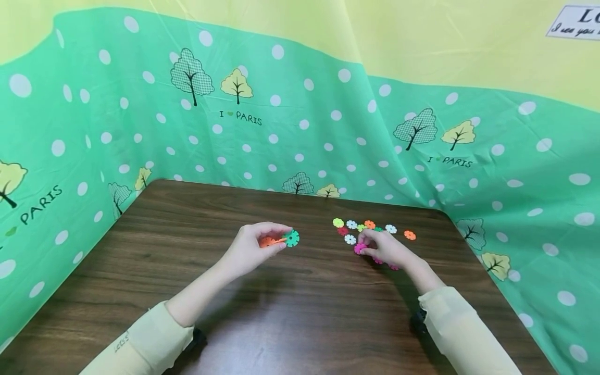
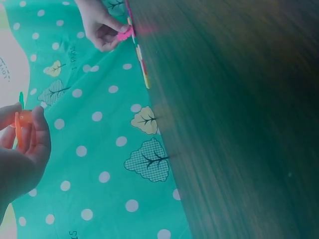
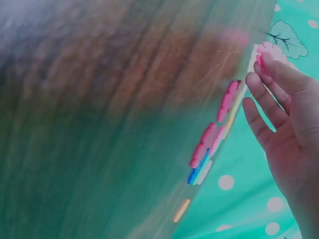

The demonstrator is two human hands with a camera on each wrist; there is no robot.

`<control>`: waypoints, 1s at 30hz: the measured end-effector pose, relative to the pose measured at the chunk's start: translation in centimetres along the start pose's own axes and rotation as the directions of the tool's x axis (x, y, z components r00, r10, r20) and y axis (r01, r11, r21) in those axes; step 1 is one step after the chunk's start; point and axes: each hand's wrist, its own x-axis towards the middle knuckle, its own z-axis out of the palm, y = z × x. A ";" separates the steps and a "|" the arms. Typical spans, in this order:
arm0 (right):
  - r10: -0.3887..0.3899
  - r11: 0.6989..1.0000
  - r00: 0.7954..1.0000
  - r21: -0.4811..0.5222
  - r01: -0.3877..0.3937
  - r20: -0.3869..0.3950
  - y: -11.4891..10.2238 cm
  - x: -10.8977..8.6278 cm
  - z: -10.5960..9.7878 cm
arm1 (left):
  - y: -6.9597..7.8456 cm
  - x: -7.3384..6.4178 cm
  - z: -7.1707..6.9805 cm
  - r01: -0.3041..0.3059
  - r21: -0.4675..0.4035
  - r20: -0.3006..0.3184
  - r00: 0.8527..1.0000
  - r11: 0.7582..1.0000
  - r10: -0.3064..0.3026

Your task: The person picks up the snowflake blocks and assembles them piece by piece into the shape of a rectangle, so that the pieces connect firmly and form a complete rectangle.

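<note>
My left hand [image 1: 248, 251] holds a small joined set of flower-shaped snowflake discs above the table. A green disc [image 1: 292, 238] sticks out past its fingertips, and orange discs [image 2: 19, 130] sit between thumb and fingers in the left wrist view. To the right, my right hand [image 1: 392, 249] pinches a magenta snowflake disc [image 1: 359, 249] between thumb and index finger. That same disc [image 3: 270, 50] looks raised off the tabletop in the right wrist view, with the other fingers loosely bent. Further magenta discs [image 1: 377, 260] lie below the right hand, partly covered by it.
Behind the right hand several loose discs are scattered on the table, among them a yellow one [image 1: 338, 222], a white one [image 1: 350, 239] and an orange one [image 1: 410, 235]. The brown wooden table [image 1: 300, 312] ends at a green dotted curtain [image 1: 253, 156].
</note>
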 end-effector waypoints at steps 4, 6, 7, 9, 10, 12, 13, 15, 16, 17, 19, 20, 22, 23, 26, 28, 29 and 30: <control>0.013 1.000 1.000 0.025 -0.013 -0.005 -0.2 -0.1 -0.4 | 0.1 0.0 -0.1 -0.034 0.066 -0.017 0.999 0.997 0.035; 0.014 0.999 1.000 0.041 -0.013 -0.014 -0.4 -0.2 -0.7 | 0.2 0.0 -0.1 -0.047 0.086 -0.024 0.999 0.995 0.049; 0.013 0.999 1.000 0.047 -0.012 -0.021 -0.6 -0.2 -0.8 | 0.2 0.0 -0.1 -0.051 0.089 -0.027 0.998 0.995 0.054; 0.010 0.999 0.999 0.047 -0.008 -0.042 -0.9 -0.2 -1.3 | 0.3 0.0 -0.1 -0.056 0.083 -0.029 0.998 0.995 0.059; 0.011 0.999 0.998 0.049 -0.008 -0.054 -1.2 -0.2 -1.5 | 0.3 0.0 -0.1 -0.057 0.077 -0.030 0.998 0.995 0.060; 0.006 0.999 0.997 0.050 -0.002 -0.080 -1.6 -0.2 -2.0 | 0.5 0.0 0.0 -0.055 0.069 -0.034 0.998 0.996 0.057; 0.004 0.999 0.996 0.052 0.001 -0.093 -1.9 -0.3 -2.2 | 0.5 0.0 0.0 -0.055 0.065 -0.033 0.998 0.996 0.057; -0.006 0.998 0.992 0.059 0.013 -0.122 -2.4 -0.3 -2.6 | 0.6 0.0 0.0 -0.054 0.062 -0.031 0.998 0.997 0.056; -0.014 0.998 0.990 0.064 0.023 -0.138 -2.7 -0.3 -2.8 | 0.7 0.0 0.0 -0.053 0.060 -0.029 0.998 0.997 0.055; -0.025 0.997 0.988 0.069 0.036 -0.153 -3.0 -0.4 -3.0 | 0.7 0.0 0.0 -0.052 0.056 -0.026 0.998 0.997 0.053; -0.042 0.996 0.982 0.073 0.056 -0.182 -3.5 -0.3 -3.3 | 0.7 0.0 0.1 -0.047 0.037 -0.021 0.999 0.998 0.047; -0.049 0.995 0.979 0.075 0.065 -0.197 -3.8 -0.3 -3.5 | 0.7 0.0 0.1 -0.044 0.027 -0.020 0.999 0.999 0.045; -0.053 0.995 0.973 0.076 0.071 -0.223 -4.3 -0.3 -3.7 | 0.7 0.1 0.2 -0.043 0.009 -0.021 0.999 0.999 0.043; -0.049 0.994 0.971 0.080 0.070 -0.235 -4.5 -0.3 -3.9 | 0.7 0.1 0.2 -0.040 -0.001 -0.021 0.999 0.999 0.040; -0.037 0.993 0.962 0.094 0.065 -0.272 -5.0 -0.2 -4.2 | 0.8 0.2 0.2 -0.040 -0.013 -0.024 0.999 0.999 0.039; -0.023 0.992 0.956 0.113 0.059 -0.294 -5.4 -0.1 -4.4 | 0.9 0.2 0.2 -0.033 -0.021 -0.023 0.999 0.999 0.033; -0.015 0.991 0.953 0.120 0.054 -0.303 -5.6 -0.1 -4.5 | 0.9 0.2 0.2 -0.031 -0.024 -0.021 0.999 0.999 0.030; -0.008 0.990 0.950 0.129 0.050 -0.313 -5.9 -0.1 -4.6 | 0.9 0.2 0.2 -0.029 -0.027 -0.021 0.999 0.999 0.028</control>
